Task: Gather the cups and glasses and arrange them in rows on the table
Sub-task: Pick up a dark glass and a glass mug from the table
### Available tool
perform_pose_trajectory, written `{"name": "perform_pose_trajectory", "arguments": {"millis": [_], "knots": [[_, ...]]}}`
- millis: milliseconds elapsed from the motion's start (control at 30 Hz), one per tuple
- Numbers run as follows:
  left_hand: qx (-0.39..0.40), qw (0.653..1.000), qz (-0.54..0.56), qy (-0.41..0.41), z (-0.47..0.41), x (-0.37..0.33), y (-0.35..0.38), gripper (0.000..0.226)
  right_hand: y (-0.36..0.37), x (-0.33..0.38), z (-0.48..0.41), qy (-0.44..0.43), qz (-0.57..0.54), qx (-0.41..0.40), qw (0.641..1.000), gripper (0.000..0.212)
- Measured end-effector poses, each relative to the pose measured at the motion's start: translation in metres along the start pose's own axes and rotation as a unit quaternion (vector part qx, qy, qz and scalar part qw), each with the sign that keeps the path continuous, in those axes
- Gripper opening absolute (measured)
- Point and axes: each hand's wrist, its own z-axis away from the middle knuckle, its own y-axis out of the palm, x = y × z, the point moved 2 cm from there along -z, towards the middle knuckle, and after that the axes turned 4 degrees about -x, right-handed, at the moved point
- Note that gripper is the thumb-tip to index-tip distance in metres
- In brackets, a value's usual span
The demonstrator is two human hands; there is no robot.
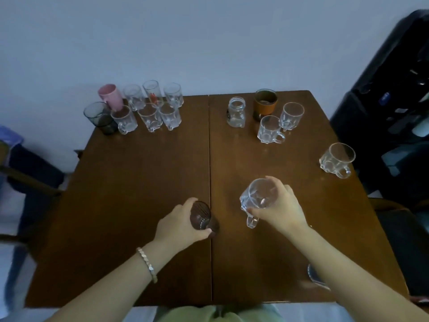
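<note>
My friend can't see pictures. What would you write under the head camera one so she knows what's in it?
A person's left hand grips a dark ribbed glass and the right hand grips a clear glass mug over a brown wooden table. Two rows of glasses, with a pink mug, stand at the far left; others sit scattered on the right.
</note>
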Motion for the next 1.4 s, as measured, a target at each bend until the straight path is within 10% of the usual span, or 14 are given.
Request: {"name": "perform_pose_trajectory", "arguments": {"millis": [567,1400], "knots": [[-0.156,0.983,-0.024,-0.093,-0.18,0.267,-0.231,0.088,0.212,0.213,-0.07,-0.02,0.051,0.07,0.996,0.088],[-0.117,0.989,0.085,-0.042,-0.256,0.341,-0.231,0.084,0.407,0.331,-0.191,-0.007,0.117,0.075,0.99,0.102]]}}
